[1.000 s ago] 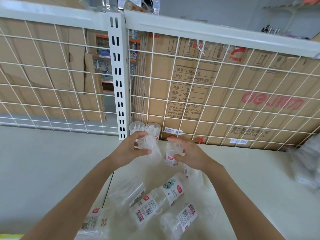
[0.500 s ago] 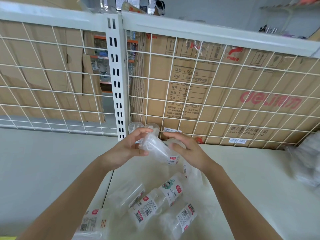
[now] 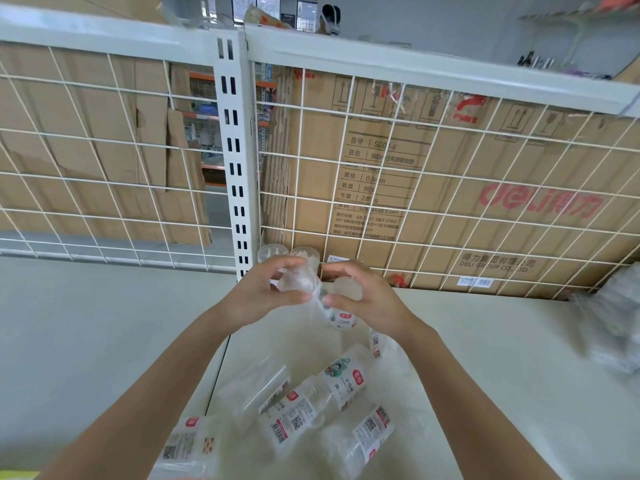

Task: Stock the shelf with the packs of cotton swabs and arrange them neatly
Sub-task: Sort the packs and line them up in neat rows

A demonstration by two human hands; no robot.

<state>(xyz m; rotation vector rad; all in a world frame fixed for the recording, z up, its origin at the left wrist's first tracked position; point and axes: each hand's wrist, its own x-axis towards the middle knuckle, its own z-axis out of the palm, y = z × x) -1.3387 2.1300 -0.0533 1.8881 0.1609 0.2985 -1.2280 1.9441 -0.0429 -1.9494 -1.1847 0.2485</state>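
Observation:
Both hands meet above the white shelf (image 3: 485, 358), just in front of the wire back. My left hand (image 3: 259, 296) pinches crumpled clear plastic wrapping (image 3: 298, 280). My right hand (image 3: 367, 299) curls round a small round cotton swab pack (image 3: 343, 318) with a red label, tilted under the wrapping. Two clear packs (image 3: 272, 253) (image 3: 304, 252) stand upright at the back beside the slotted upright. Several wrapped packs (image 3: 294, 415) lie loose on the shelf below my arms.
A white wire grid (image 3: 433, 216) backs the shelf, with cardboard boxes (image 3: 519, 202) behind it. The slotted white upright (image 3: 235, 168) splits two bays. A bundle of clear plastic (image 3: 616, 323) lies at the right edge. The left bay's shelf (image 3: 86, 323) shows bare white surface.
The pack went from upright in my right hand to tilted between both hands. My left hand rose a little with the clear wrapping, and both hands drew closer together.

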